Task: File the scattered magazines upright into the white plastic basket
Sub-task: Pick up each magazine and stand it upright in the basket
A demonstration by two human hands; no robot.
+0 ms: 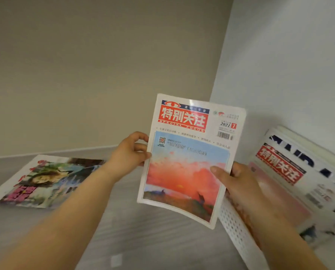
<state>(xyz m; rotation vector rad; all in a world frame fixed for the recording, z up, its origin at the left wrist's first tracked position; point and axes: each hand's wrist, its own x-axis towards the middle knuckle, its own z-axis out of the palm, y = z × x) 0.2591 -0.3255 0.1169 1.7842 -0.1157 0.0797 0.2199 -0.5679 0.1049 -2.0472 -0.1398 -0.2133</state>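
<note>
I hold a magazine (188,162) with a red title block and a sunset cover upright in the air, cover facing me. My left hand (130,152) pinches its left edge. My right hand (234,182) grips its right edge, thumb on the cover. Just right of it stands the white plastic basket (234,228) with a perforated wall, and several magazines (291,172) lean inside it. Another magazine (44,180) with a colourful cover lies flat on the grey floor at the left.
A beige wall runs behind, meeting a white wall at the corner above the basket. Grey wood-look floor (143,240) stretches below my arms, with a small pale square patch low in the middle.
</note>
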